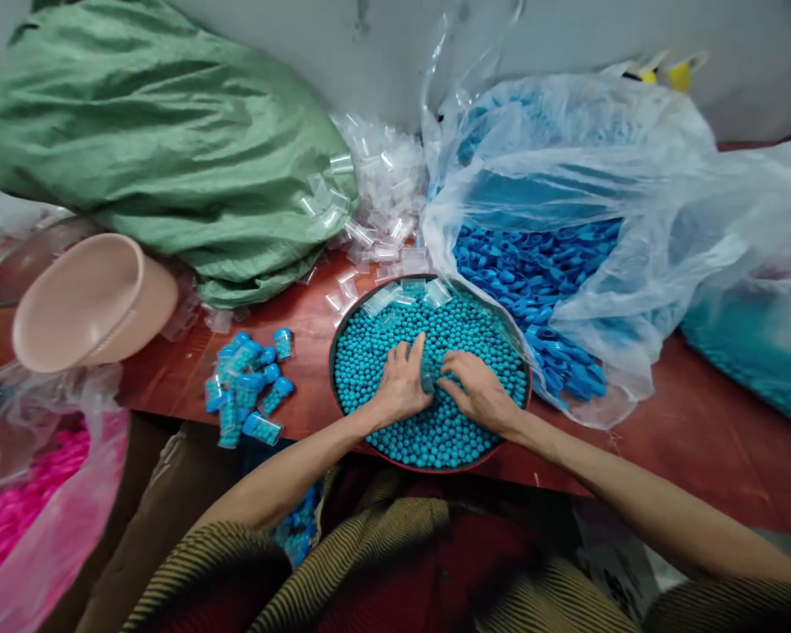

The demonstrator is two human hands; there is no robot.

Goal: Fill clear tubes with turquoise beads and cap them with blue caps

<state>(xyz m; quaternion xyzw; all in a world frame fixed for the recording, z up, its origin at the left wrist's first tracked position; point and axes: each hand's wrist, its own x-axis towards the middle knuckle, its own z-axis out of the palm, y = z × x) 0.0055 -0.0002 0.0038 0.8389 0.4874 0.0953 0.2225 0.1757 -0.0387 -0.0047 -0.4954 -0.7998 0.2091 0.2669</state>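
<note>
where hands reach, blue beads fill a bowl.

Just right of the frame's centre, a small, clear plastic container sits low over the beads, partly hidden, so its exact tilt and contents cannot be made out. Around and beneath it, small, round, turquoise beads with a smooth surface spread in a broad, loose layer. They lie in a wide, round, red-rimmed basin, which stands level at the middle of the frame, the beads reaching close to its wall.
</note>
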